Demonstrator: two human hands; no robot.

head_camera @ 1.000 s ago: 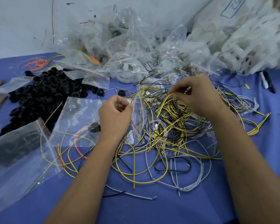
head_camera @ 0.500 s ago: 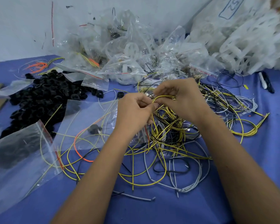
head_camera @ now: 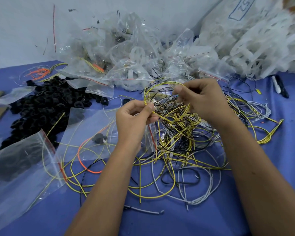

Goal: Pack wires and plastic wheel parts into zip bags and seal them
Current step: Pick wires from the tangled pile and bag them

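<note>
A: Head view. Report the hand states.

B: The left hand (head_camera: 133,121) has its fingers (head_camera: 149,108) curled, pinching a yellow wire loop (head_camera: 162,86) lifted off the wire tangle (head_camera: 180,133). The right hand (head_camera: 206,101) is curled on the same loop and on thin black strands, at 2 o'clock from the left hand. Both hands hold wire above the table (head_camera: 211,218).

A: Location of the bags?

B: An open zip bag (head_camera: 87,133) lies flat at 9 o'clock from the left hand, with a dark part and an orange wire (head_camera: 82,159) in or under it; which one cannot be determined. A second zip bag (head_camera: 19,167) lies at 8 o'clock. Filled bags (head_camera: 126,53) are heaped at 12 o'clock.

A: Progress?

B: Judged partial. Many bags appear packed. The loose black parts (head_camera: 46,103) at 10 o'clock, the white wheel parts (head_camera: 262,40) at 1 o'clock and most wires remain unpacked. The nearest bag is not yet sealed.
</note>
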